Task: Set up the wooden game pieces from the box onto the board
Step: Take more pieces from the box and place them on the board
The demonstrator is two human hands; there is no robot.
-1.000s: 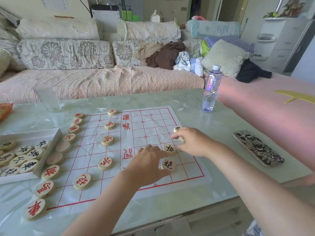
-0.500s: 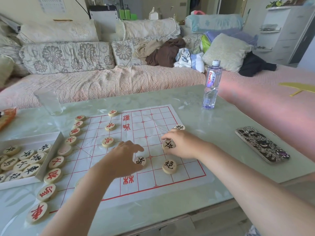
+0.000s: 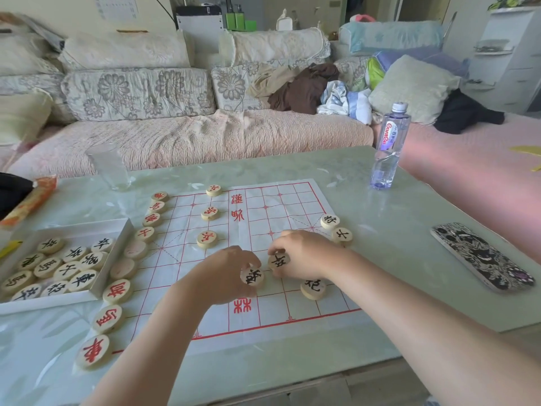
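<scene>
I am looking down on the glass-topped table, where the paper xiangqi board is lying. The white box of black-lettered pieces is sitting well left of my left fingers. Against half a second ago, the two hands are now sitting closer together. The right hand has drawn in from the board's right edge, uncovering the second edge piece beside the first edge piece. The left hand is pinching a black xiangqi piece in curled fingertips. The right is pinching another black piece, just beside the first. A third black piece is lying flat just behind the right fingers, by the wrist.
</scene>
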